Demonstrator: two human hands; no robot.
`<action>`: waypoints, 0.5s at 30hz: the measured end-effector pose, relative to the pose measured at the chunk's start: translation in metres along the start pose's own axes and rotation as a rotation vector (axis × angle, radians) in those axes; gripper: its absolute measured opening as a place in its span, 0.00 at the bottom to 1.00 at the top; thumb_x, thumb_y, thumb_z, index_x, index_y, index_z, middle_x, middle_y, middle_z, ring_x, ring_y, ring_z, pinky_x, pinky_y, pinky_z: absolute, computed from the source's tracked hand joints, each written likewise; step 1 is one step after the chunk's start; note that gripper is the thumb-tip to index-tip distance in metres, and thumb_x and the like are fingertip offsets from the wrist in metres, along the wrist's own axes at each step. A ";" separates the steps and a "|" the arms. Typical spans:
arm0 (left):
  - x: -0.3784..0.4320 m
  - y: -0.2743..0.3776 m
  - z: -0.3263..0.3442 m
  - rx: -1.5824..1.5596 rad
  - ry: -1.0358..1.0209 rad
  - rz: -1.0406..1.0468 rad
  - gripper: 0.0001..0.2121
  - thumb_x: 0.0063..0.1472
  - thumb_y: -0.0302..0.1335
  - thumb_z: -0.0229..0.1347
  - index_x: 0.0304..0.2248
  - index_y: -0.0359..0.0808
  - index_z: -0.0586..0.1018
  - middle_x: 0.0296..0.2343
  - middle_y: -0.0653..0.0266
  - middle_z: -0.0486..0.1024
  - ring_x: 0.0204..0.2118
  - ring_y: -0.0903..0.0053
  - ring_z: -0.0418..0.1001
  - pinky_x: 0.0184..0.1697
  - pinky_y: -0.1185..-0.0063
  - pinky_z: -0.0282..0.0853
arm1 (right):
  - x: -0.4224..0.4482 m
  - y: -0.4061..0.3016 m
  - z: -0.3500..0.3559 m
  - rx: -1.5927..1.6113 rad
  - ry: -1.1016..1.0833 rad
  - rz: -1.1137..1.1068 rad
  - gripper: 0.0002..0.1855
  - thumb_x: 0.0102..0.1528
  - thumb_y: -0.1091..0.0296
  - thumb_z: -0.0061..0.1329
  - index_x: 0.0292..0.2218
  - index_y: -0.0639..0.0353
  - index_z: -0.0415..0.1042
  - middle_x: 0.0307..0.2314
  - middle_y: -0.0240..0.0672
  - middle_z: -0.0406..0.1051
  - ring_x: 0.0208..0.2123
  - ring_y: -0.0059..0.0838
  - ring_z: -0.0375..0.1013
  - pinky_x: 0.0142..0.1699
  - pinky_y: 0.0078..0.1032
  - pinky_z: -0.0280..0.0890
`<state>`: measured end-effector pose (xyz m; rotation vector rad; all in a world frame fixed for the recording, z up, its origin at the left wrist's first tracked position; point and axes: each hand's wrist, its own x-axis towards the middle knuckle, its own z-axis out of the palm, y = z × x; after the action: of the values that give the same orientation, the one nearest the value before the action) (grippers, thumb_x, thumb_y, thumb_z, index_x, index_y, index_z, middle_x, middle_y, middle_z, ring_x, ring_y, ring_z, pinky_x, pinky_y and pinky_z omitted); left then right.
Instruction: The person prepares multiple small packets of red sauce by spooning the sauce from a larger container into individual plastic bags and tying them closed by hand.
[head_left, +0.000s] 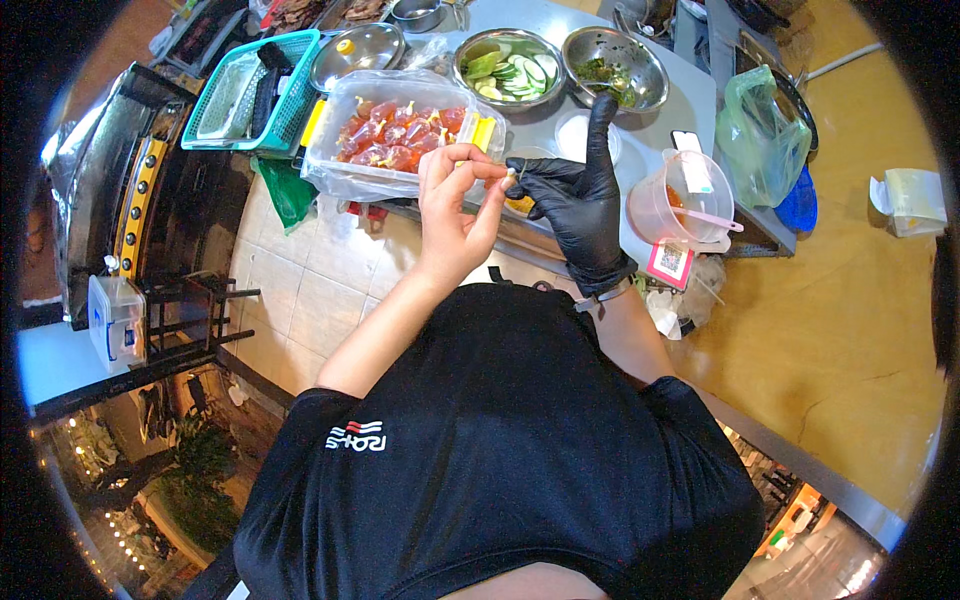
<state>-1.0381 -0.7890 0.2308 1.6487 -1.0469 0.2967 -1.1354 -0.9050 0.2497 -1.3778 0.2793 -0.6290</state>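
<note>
In front of my chest both hands meet at the fingertips. My left hand (459, 202), bare, pinches a small piece (511, 177) that looks like the tied neck of a plastic sachet; fingers hide most of it. My right hand (589, 202) wears a black glove and grips the same piece, its thumb pointing up. Just beyond my left hand stands a clear plastic box (360, 178) with yellow side clips. Several knotted sachets of red-orange sauce (394, 135) fill it. Behind the right fingers is a partly hidden bowl (534, 152) with something yellow in it.
Steel bowls of sliced cucumber (514, 71) and of leafy greens (604, 79) stand at the back. To the right are a plastic jug (694, 199) with a pink handle across it, a phone (691, 161) and a green bag (765, 135). A turquoise basket (289, 112) sits left.
</note>
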 end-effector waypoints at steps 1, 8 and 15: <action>0.001 0.000 -0.002 -0.002 -0.003 0.002 0.06 0.46 0.20 0.59 0.27 0.36 0.77 0.30 0.63 0.69 0.36 0.68 0.64 0.41 0.74 0.56 | 0.002 0.004 -0.001 -0.123 -0.019 -0.105 0.51 0.52 0.77 0.52 0.64 0.41 0.31 0.33 0.43 0.75 0.30 0.24 0.75 0.32 0.19 0.70; -0.003 -0.008 -0.014 0.106 -0.138 0.136 0.07 0.44 0.20 0.58 0.26 0.37 0.75 0.30 0.65 0.70 0.37 0.67 0.66 0.41 0.73 0.58 | 0.006 -0.014 -0.003 -0.753 -0.165 -0.230 0.43 0.45 0.81 0.53 0.61 0.55 0.52 0.33 0.31 0.74 0.33 0.19 0.71 0.41 0.20 0.66; -0.035 -0.028 -0.010 -0.904 -0.256 -0.617 0.03 0.64 0.26 0.43 0.33 0.37 0.64 0.34 0.56 0.72 0.39 0.71 0.72 0.45 0.76 0.66 | -0.012 0.040 -0.025 -0.213 -0.186 0.124 0.34 0.52 0.73 0.51 0.59 0.50 0.58 0.33 0.27 0.68 0.37 0.18 0.66 0.44 0.21 0.62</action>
<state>-1.0339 -0.7632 0.1935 1.0901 -0.6363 -0.7200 -1.1486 -0.9160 0.2040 -1.5986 0.2858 -0.3731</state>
